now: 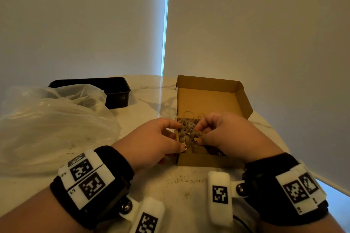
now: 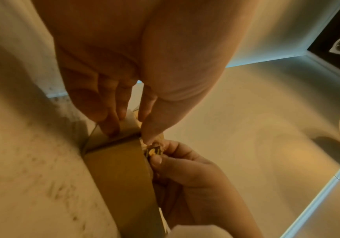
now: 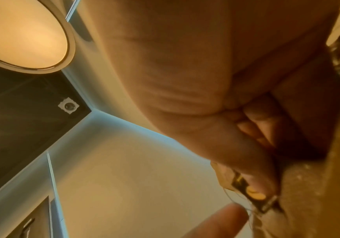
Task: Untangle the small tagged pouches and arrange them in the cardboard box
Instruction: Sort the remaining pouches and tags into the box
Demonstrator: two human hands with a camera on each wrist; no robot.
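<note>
Marble table (image 1: 147, 104), cardboard box (image 1: 206, 98), L hand (image 1: 151, 138) & R hand (image 1: 225, 132) both pinching tangled pouches (image 1: 186, 128)

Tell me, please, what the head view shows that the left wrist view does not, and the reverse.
Only the head view shows the clump of pouches, the black tray, the plastic bag and the box's open lid.

Only the left wrist view shows the left hand's fingers pressing the box's outer wall.

Both show the cardboard box, both hands, and the right hand pinching a black-and-yellow tag.
</note>
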